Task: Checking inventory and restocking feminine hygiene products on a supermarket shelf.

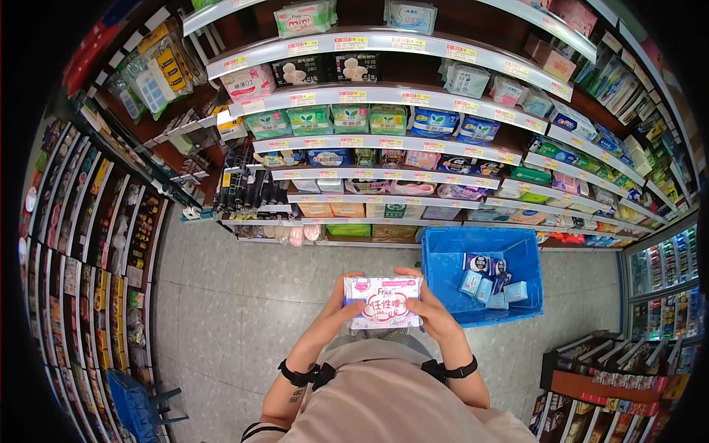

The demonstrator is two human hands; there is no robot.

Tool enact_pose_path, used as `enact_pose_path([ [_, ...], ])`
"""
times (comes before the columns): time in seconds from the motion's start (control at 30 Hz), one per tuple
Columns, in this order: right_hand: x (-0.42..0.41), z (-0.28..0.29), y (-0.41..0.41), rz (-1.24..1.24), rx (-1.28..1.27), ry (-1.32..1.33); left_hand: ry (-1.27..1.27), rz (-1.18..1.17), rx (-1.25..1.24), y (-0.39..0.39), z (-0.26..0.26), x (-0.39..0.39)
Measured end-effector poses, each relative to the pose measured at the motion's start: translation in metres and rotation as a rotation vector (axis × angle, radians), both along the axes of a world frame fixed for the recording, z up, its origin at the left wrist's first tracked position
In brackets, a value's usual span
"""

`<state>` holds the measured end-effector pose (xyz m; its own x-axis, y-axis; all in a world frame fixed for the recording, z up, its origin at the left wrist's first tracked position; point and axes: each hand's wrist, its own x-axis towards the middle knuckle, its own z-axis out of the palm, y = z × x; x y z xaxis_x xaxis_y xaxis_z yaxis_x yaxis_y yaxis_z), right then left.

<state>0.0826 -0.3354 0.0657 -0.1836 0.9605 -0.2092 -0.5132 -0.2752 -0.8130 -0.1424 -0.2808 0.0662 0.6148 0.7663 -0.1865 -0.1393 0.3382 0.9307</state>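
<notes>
My left hand (344,304) and my right hand (429,307) hold a white, pink and purple pack of sanitary pads (383,315) between them, one at each side. Both thumbs rest on its printed front, which faces up to the camera. The pack is in front of my torso, above the floor. Right of my right hand stands a blue plastic crate (481,238). In it lie several light-blue small packs (515,291) and several dark-blue and white packs (476,262).
Shelves (399,91) of packed sanitary pads rise ahead, with price tags along their edges. Left is a tall shelf rack (83,221), with a blue plastic bin (128,401) beside it. A display stand (609,382) is at lower right, glass-door coolers (664,271) at far right.
</notes>
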Motion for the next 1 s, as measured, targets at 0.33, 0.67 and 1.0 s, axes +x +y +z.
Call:
enact_pose_path([
  [0.33,-0.001,-0.007,0.001,0.038,-0.044,0.008,0.072,0.012,0.001,0.001,-0.010,-0.005],
  [0.67,-0.007,-0.008,0.013,0.036,-0.092,-0.017,0.034,0.046,-0.072,0.007,-0.013,-0.010],
  [1.0,-0.023,-0.010,0.023,0.042,-0.146,-0.026,0.042,0.069,-0.081,0.014,-0.013,-0.027],
])
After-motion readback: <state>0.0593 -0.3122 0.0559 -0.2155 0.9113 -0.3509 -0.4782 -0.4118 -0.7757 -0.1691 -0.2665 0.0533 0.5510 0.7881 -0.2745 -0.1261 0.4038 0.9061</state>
